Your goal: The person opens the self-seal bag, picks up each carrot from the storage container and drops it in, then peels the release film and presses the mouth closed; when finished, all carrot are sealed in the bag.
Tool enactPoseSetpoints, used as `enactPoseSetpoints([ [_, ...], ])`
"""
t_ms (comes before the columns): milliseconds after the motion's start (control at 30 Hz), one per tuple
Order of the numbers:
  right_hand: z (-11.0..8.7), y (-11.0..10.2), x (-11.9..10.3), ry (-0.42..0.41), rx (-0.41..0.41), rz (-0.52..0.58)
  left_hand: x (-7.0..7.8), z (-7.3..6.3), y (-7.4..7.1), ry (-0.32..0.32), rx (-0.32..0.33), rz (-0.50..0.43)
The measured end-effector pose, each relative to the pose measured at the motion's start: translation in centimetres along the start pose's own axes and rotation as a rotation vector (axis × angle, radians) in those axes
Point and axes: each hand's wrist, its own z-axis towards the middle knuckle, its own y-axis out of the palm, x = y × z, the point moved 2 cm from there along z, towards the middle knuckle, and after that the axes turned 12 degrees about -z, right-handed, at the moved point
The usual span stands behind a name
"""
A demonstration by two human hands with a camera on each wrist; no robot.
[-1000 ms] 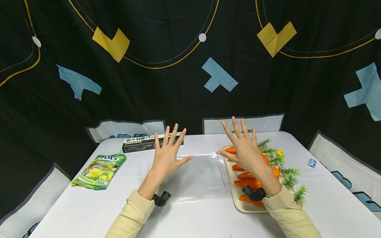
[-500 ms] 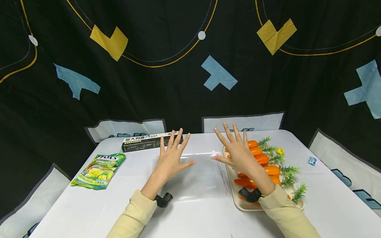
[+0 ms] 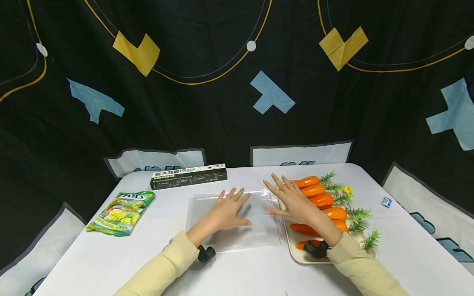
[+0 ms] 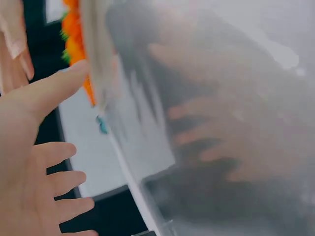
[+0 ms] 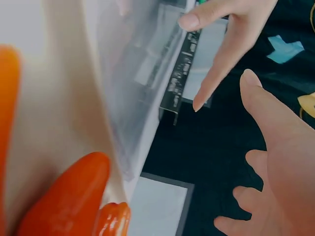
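Note:
A clear plastic zip bag lies flat in the middle of the white table. Above it my left hand hovers, fingers spread and holding nothing; the left wrist view shows its blurred reflection in the bag's shiny film. My right hand, also spread and empty-handed, is over the near-left part of a cream tray. Several orange carrots with green leafy tops lie in a column on the tray, some partly hidden by the right hand and forearm. In the right wrist view, carrot tips show beside the hand.
A black pasta box stands at the back left, with a green Fox's candy bag nearer on the left. One small blue-and-white packet lies at the right, past a yellow flower. Black cloth hangs behind the table.
Both hands have come down from a raised position towards the table. The left hand has also shifted right over the plastic bag, while the right has moved slightly left. Objects on the table stay put.

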Motion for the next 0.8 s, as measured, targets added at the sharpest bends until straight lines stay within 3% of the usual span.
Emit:
enactPoseSetpoints([
  [300,-0.7,1.1,0.2,-0.092,-0.183,0.033,1.4,0.6,2.0,0.026,-0.077,0.049],
  [567,-0.9,1.8,0.3,-0.106,-0.292,0.025,1.7,0.9,2.6,-0.025,-0.141,0.042],
  [800,-1.3,2.0,0.4,-0.107,-0.302,0.065,1.8,0.9,2.3,0.006,-0.105,0.026],
])
